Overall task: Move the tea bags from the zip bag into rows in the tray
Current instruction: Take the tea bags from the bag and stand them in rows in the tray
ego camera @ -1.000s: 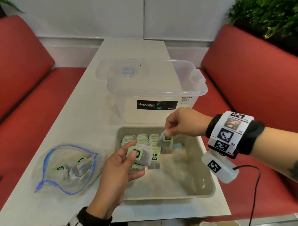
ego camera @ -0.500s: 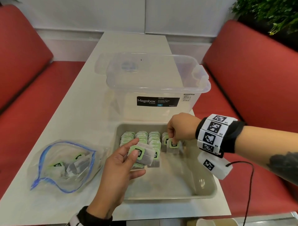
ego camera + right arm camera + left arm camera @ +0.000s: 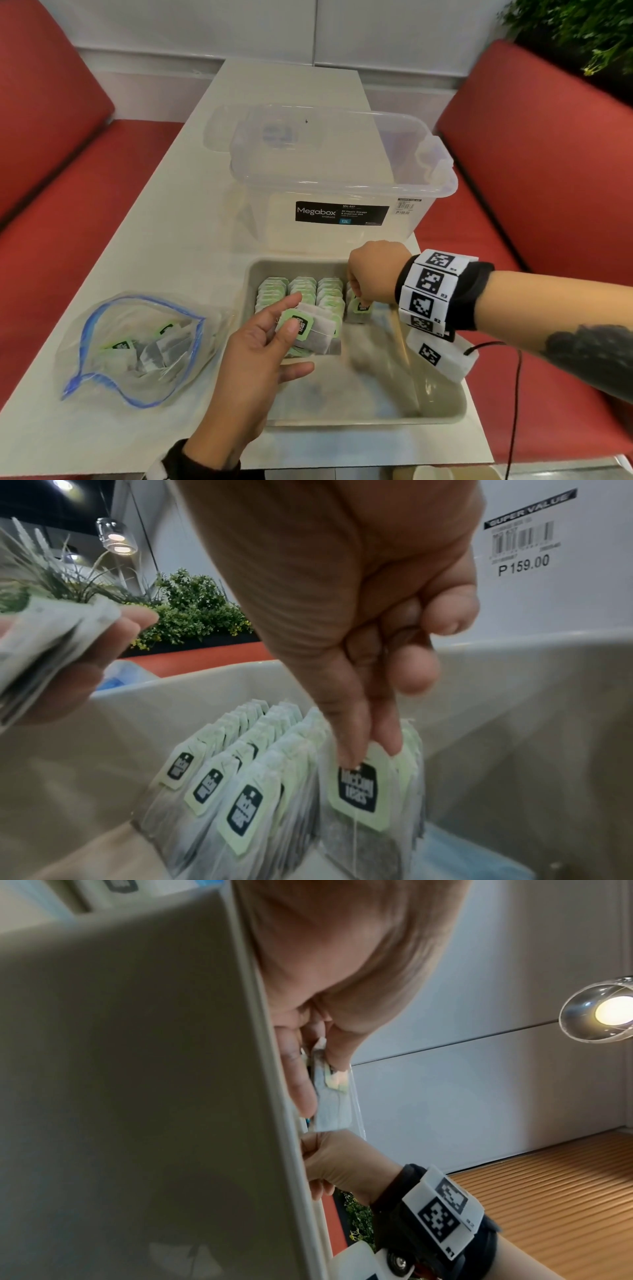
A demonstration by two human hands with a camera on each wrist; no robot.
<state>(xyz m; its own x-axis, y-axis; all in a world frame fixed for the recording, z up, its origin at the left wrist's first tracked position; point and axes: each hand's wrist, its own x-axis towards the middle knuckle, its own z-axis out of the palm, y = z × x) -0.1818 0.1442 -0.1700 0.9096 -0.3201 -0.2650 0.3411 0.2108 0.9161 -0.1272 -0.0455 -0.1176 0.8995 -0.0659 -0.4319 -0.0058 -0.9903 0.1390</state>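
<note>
My right hand (image 3: pixel 375 270) has a grip on one paper tea bag with a green tag (image 3: pixel 359 791), at the fourth row in the grey plastic tray (image 3: pixel 442 416). My left hand (image 3: pixel 253 356) pinches a small stack of tea bags (image 3: pixel 313 330) over the tray. The clear zip bag with a blue edge (image 3: pixel 133 346) lies on the white desk (image 3: pixel 113 260), with more tea bags inside.

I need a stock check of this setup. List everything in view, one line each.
tray: one, beige, on the table's near right part.
tea bags in rows: four rows, green tags, count unclear, at the tray's far end.
zip bag: one, clear with blue seal, open, left of the tray, a few tea bags inside.
storage box: one, clear, Megabox label, behind the tray.
table: one, white, between red benches.
plants: green, far right corner.
left hand: holds a small stack of tea bags over the tray.
right hand: pinches one tea bag at the rightmost row.
</note>
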